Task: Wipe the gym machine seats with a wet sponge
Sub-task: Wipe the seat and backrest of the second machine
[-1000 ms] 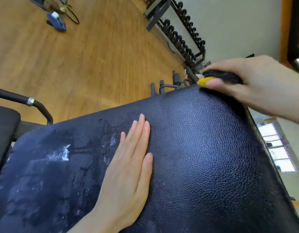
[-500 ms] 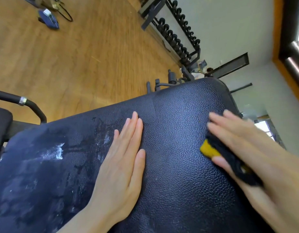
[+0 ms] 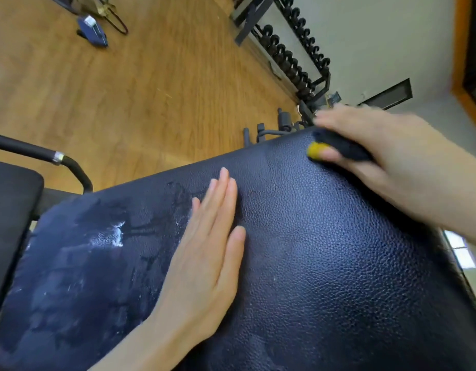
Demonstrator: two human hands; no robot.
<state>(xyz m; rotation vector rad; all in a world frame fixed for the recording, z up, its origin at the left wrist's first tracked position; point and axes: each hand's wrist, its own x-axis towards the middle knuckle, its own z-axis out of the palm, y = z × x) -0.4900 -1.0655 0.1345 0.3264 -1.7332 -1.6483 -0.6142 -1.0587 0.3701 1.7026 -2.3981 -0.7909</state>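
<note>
— Fingers (image 3: 221,199) of the left hand (image 3: 204,266) are laid out straight and close together, palm down; nothing is gripped by them. How is the other hand seen?

— Somewhat blurred. The right hand (image 3: 378,156) is curled round the sponge (image 3: 336,149), with the fingers over its dark top and the thumb pressed against its near edge. Only 1 yellow corner of the sponge is left showing, at the thumb tip.

— And where is the sponge placed?

— It is pressed against the far upper edge of the seat pad (image 3: 325,250), well apart from the left hand, which is rested flat near the pad's middle.

— What is shown on the pad itself?

— Black pebbled upholstery. The part left of the flat hand is marked by wet streaks and pale patches (image 3: 111,236); the part to its right is seen dark and even.

— What else is in view?

— A second black pad (image 3: 9,210) is seen at the left edge, with a black handle bar (image 3: 44,156) above it. Beyond lies a wooden floor (image 3: 151,89) — a blue object (image 3: 93,33) is lying on it far off — and a rack of dumbbells (image 3: 293,49) is stood along the pale wall.
</note>
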